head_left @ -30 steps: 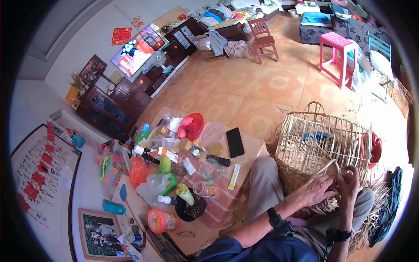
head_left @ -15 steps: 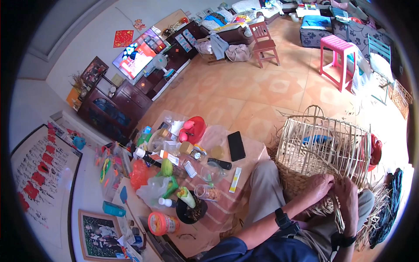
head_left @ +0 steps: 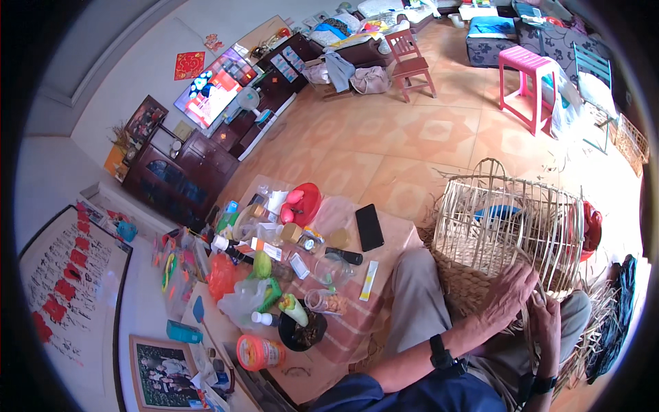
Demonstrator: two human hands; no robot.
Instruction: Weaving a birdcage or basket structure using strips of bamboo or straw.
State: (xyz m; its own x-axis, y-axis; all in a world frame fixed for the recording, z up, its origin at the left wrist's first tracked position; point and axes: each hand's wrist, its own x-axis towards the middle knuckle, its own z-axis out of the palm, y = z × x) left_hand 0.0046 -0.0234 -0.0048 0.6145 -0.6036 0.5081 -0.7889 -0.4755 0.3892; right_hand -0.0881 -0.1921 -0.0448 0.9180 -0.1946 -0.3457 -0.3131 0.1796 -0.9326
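A half-woven straw basket (head_left: 461,269) with a braided lower wall and bare upright stakes leans against my lap. At its near right side, my left hand (head_left: 509,294) is closed, its fingertips pressed around straw by the stakes. Right beside it and slightly lower, my right hand (head_left: 546,318) pinches the same place. From between the hands a twisted straw strand (head_left: 529,336) hangs down along my right wrist. The exact grip of the fingertips is partly hidden by the left hand's back.
To my left stands a low table (head_left: 395,237) crowded with a black phone (head_left: 369,228), a red bowl (head_left: 312,203), a potted plant (head_left: 302,329) and jars. Loose straw (head_left: 583,336) and a dark cloth (head_left: 613,319) lie at the right. Further off are a pink stool (head_left: 527,63) and a wooden chair (head_left: 410,65).
My left hand has shifted slightly right and turned, showing more of its back. My right hand has dropped a little. The view has tilted slightly.
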